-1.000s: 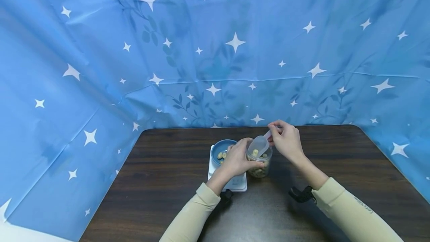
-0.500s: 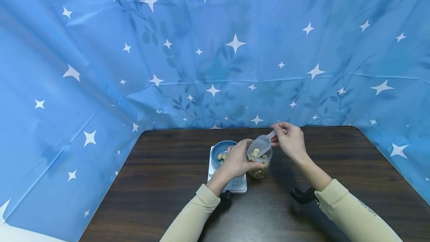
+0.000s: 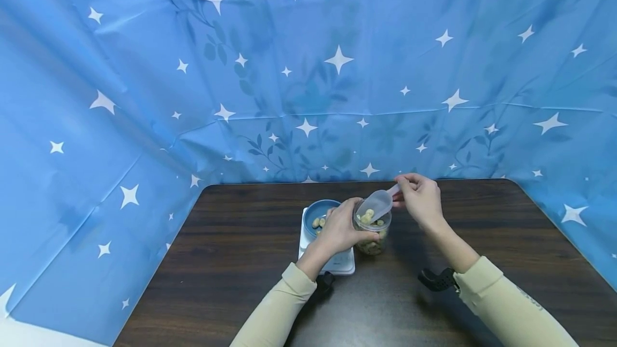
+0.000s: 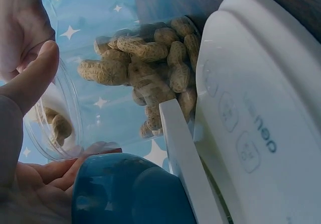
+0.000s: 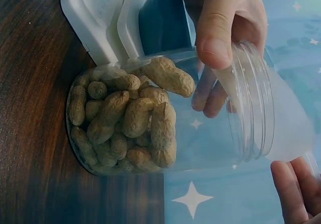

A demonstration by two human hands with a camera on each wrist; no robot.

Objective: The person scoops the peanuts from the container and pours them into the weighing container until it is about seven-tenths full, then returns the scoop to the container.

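Note:
A clear plastic jar [image 3: 375,245] stands upright on the table, partly filled with unshelled peanuts [image 5: 125,121]. My left hand [image 3: 341,228] grips it near the top, thumb at the front and fingers behind. My right hand [image 3: 420,201] pinches the handle of a translucent white scoop [image 3: 379,203]. The scoop's bowl is tilted down into the jar's mouth, with a few peanuts in it. Left of the jar, a blue bowl [image 3: 312,212] with several peanuts rests on a white kitchen scale [image 3: 341,266]; my left hand hides part of both.
The dark wooden table [image 3: 231,261] extends to both sides and toward the front. A blue star-patterned cloth [image 3: 308,79] hangs right behind its back edge. Black straps [image 3: 436,280] with cameras are on the wrists.
My right hand has shifted slightly to the right, drawing the scoop a little the same way. More peanuts show in the scoop. The left hand and jar have hardly moved.

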